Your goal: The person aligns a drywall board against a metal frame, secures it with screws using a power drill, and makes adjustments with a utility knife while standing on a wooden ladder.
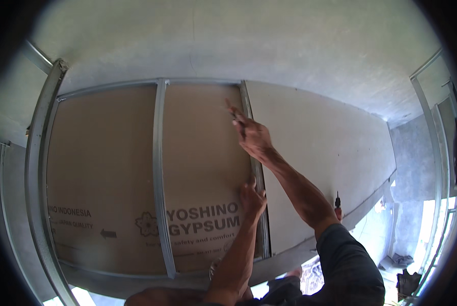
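My right hand (pixel 255 137) is closed round a slim tool (pixel 232 111) with a reddish end, blurred by motion, so its kind is unclear. It is raised over the upper part of a metal stud (pixel 246 102). Lower on the same stud, my left hand (pixel 253 200) grips the edge with curled fingers. Behind the studs lies a brown gypsum board (pixel 203 148) with dark print. To the right of the stud, a pale board (pixel 315 132) covers the frame.
Another metal stud (pixel 160 168) crosses the brown board, and a thick metal post (pixel 37 168) stands at the left. A dark bit-tipped tool with a red part (pixel 338 203) points up beside my right arm. A concrete wall (pixel 228 41) spans the top; metal framing (pixel 429 117) rises at right.
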`<state>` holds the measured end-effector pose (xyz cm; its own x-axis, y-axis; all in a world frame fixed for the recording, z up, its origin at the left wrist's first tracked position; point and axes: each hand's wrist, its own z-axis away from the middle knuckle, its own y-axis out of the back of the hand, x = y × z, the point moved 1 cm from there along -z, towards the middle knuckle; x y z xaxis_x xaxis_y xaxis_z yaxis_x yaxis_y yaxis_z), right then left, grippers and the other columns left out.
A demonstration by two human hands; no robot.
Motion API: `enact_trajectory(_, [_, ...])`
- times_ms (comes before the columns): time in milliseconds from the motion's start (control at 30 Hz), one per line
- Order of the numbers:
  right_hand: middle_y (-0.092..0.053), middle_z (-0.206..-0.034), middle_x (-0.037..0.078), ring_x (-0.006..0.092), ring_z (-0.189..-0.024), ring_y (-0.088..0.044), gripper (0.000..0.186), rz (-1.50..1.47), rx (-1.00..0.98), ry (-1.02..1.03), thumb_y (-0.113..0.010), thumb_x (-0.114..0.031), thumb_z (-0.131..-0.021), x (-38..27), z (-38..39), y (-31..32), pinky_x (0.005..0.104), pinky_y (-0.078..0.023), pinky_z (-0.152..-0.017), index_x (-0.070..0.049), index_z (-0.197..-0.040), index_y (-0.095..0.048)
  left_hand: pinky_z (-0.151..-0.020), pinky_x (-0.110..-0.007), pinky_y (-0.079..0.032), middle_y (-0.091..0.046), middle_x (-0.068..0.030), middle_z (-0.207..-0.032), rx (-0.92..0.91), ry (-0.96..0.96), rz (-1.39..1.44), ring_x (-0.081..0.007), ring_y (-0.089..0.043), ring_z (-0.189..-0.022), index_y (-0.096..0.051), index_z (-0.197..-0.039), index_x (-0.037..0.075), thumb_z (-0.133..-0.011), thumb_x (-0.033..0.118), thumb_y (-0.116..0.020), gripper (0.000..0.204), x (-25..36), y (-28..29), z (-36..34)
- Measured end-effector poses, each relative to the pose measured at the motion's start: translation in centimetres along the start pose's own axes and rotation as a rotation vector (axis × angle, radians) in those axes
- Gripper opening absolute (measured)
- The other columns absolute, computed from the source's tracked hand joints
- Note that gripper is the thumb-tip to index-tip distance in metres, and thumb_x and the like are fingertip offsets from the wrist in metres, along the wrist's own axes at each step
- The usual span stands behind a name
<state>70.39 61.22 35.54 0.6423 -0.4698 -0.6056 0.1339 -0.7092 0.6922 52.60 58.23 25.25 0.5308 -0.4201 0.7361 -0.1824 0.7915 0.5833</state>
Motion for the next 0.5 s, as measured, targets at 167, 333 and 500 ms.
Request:
enact_trajectory(167, [-0.068,-0.087,0.003,0.0094,-0.056,-0.045,0.037,-0.158,0.173,-0.287,-0.05,-0.015,-0.106,-1.8,12.3,8.7,0.0257,-0.042,-0.052,-0.011,-0.143,-0.055,-0.11,-0.048,-0.039,-0.053,-0.0288,-0.129,0.045,-0.042,-0.028,-0.0437,-0.049,-0.125,-0.047,-0.145,-0.001,-0.083,0.019,-0.075,0.071,-1.8,-0.2,-0.7])
enact_trajectory(333, [-0.073,-0.095,0.014,0.0143,-0.057,-0.058,0.04,-0.057,0.008,-0.323,-0.059,-0.003,-0.098,-3.3,28.5,17.9,0.0293,-0.05,-0.053,-0.006,-0.138,-0.059,-0.112,-0.044,-0.043,-0.056,-0.0327,-0.134,-0.084,-0.102,-0.009,-0.0424,-0.054,-0.13,-0.052,-0.139,-0.008,-0.084,0.013,-0.077,0.064,0.8,-0.4,-0.6])
enact_trajectory(500, [-0.068,-0.079,0.009,0.0252,-0.059,-0.069,0.06,-0.049,-0.647,-0.241,-0.061,-0.013,-0.096,-10.4,37.4,18.4,0.0423,-0.055,-0.047,-0.019,-0.153,-0.041,-0.112,-0.042,-0.044,-0.057,-0.0322,-0.135,-0.07,-0.157,-0.16,-0.0422,-0.054,-0.13,-0.039,-0.148,-0.008,-0.085,0.016,-0.077,0.077,-1.4,1.6,-0.3])
